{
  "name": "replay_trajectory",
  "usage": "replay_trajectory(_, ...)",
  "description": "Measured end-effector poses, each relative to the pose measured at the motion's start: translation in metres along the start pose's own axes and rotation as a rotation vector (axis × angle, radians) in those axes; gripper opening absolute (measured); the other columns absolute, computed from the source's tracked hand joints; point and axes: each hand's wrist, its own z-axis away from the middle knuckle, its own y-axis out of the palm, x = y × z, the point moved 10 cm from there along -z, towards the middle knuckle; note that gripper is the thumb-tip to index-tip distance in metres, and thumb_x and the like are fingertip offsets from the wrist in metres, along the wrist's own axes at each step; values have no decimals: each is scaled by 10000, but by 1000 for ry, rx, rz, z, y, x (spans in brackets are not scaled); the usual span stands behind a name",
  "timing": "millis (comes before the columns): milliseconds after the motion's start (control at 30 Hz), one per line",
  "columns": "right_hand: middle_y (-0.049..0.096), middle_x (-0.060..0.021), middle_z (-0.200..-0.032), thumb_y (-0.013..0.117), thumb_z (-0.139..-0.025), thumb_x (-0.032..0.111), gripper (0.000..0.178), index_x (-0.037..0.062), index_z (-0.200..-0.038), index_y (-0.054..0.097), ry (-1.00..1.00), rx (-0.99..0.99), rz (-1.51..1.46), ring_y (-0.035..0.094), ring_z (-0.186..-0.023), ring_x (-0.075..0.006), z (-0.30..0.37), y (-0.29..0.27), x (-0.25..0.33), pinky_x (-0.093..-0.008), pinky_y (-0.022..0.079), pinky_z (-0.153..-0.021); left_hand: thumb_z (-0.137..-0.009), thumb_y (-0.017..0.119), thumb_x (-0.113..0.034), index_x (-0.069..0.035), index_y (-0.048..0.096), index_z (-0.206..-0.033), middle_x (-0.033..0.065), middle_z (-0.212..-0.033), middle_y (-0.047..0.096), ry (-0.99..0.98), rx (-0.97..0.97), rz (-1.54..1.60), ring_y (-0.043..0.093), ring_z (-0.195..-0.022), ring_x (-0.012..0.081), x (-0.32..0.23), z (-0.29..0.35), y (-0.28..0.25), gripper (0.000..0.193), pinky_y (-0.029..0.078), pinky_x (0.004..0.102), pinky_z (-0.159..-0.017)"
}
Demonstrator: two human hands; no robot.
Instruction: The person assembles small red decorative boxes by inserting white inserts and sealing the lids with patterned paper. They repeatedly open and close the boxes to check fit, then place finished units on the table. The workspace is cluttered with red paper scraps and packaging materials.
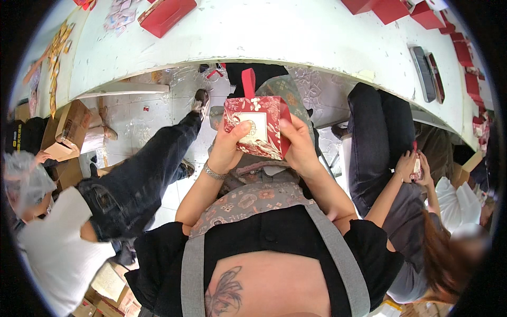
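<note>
A: State your grip.

B: Your left hand [228, 147] and your right hand [300, 143] are clamped on opposite sides of the patterned red box [257, 145]. Your left thumb presses its label face; your right thumb lies along its right edge. Most of your other fingers are hidden.

A: Locate the box relative to your body and the table.

B: It is above your lap, tilted, on your side of the white table [264, 39]. Its red ribbon loop [249, 83] points toward the table's near edge.

A: Identify what borders your working space.

B: On your left, a co-worker's jeans-clad leg [142, 164] extends diagonally, its shoe [200, 101] near the table edge. On your right, a second co-worker's dark trousers [369, 137] reach under the tabletop; that person holds a small red item [417, 169]. A cardboard box [67, 129] is farther left.

A: List the tabletop obstacles and the open room.

B: A red carton [166, 17] lies ahead, left of centre. Two dark flat devices [426, 74] lie near the right edge, inside a row of red cartons [462, 53]. Bare white surface spans between the left carton and the devices. Tiled floor [179, 108] shows between the leg and the table edge.
</note>
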Motion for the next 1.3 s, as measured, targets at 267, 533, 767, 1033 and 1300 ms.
replay_trajectory(267, 652, -88, -998, 532, -932, 168, 252, -32, -1069, 600, 19, -44, 9, 631, -853, -124, -17, -19, -10, -271, 518, -753, -823, 638, -44, -34, 382, -1247, 82, -1109, 571, 57, -98, -150, 583, -994, 148, -14, -5, 2, 496, 499, 300, -843)
replay_trajectory(533, 412, -147, -1347, 521, -923, 299, 680, 65, -1444, 152, -336, 121, 174, 450, -1212, -213, -22, 24, 41, -382, 368, -1014, -774, 691, -347, 0, 300, -1377, 170, -1190, 506, 644, 46, -1242, 502, -1109, 297, -92, 21, 88, 799, 394, 400, -952)
replay_trajectory(767, 502, -76, -1218, 586, -872, 398, 722, 89, -1409, 216, -255, 116, -50, 528, -1115, -187, -14, 26, 31, -363, 431, -962, -877, 589, -173, 59, 435, -1280, 143, -1265, 520, 169, 97, -159, 535, -1122, 180, -54, 7, 62, 490, 445, 318, -955)
replay_trajectory(1033, 512, -63, -1211, 663, -820, 372, 770, 115, -1406, 235, -172, 110, -37, 531, -1113, -191, -13, 7, 10, -360, 437, -963, -897, 555, -121, 46, 456, -1277, 137, -1286, 509, 27, 124, -95, 543, -1119, 178, -34, 3, 44, 427, 457, 323, -946)
replay_trajectory(1300, 497, -71, -1252, 598, -861, 386, 711, 124, -1413, 235, -202, 110, -46, 508, -1148, -210, -12, 12, 19, -381, 412, -985, -920, 504, -93, 29, 512, -1248, 124, -1220, 564, 106, 113, -372, 553, -1076, 139, -46, 3, 51, 350, 465, 269, -900)
